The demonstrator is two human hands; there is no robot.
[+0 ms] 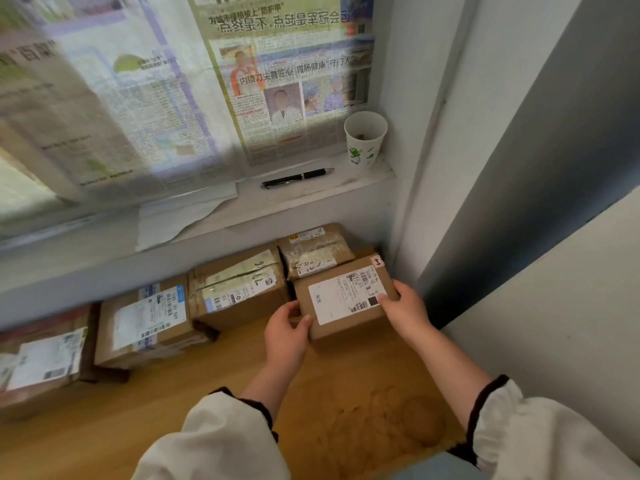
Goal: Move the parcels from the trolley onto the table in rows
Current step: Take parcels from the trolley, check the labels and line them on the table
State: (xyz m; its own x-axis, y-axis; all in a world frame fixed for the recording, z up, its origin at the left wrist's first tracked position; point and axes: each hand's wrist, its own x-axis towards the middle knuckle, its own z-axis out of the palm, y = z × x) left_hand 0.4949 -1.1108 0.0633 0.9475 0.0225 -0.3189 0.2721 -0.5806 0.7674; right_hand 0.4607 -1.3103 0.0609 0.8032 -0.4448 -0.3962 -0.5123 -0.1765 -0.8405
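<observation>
Grip tight on the labelled parcel (346, 296), left hand (287, 332) and right hand (403, 306) curled round opposite ends, at the surface's (207, 386) far right corner, beside the back row (239, 285).

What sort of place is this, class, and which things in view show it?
Probably a small parcel-sorting room: labelled cardboard parcels lined along a wooden table under a newspaper-covered window.
</observation>
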